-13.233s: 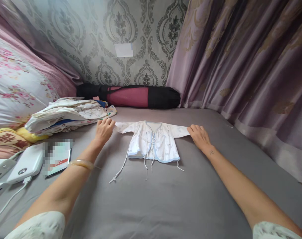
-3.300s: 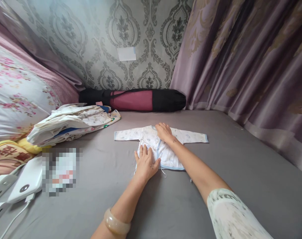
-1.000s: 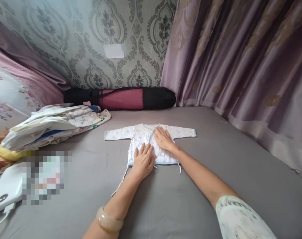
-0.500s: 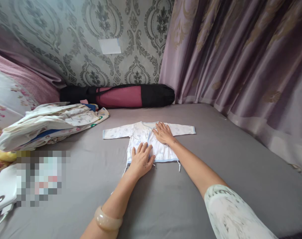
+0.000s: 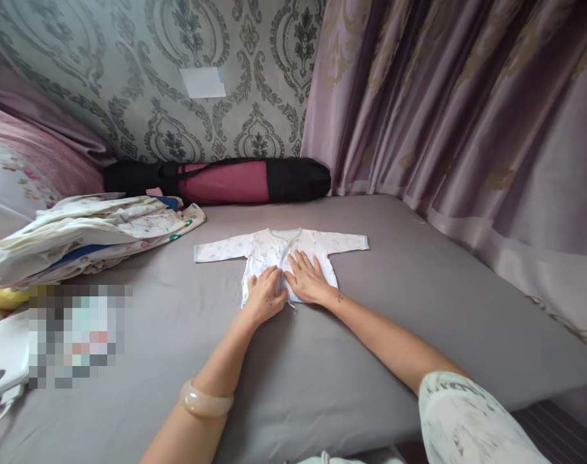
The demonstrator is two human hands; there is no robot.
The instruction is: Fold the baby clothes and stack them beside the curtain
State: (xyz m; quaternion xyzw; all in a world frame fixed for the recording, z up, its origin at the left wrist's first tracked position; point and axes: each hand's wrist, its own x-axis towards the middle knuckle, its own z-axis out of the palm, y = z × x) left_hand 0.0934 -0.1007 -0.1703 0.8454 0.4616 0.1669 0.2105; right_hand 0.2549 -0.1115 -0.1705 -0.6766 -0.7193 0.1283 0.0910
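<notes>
Head view: right hand (image 5: 308,280) has slid down shirt (image 5: 267,247) beside left hand (image 5: 265,296), apparently smoothing; both grips uncurled, empty.

Grey bed (image 5: 322,367) across middle and bottom of frame. On it: shirt (image 5: 274,250) spread flat at centre; clothes (image 5: 104,229) heaped at left; long bag (image 5: 225,180) at upper centre; power bank (image 5: 8,351) and plugged-in cable (image 5: 3,415) at lower left, pixelated item (image 5: 87,335) beside.

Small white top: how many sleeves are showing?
2: the left sleeve and the right sleeve, spread out to either side of the top on the grey sheet. Neither is hidden.
</notes>
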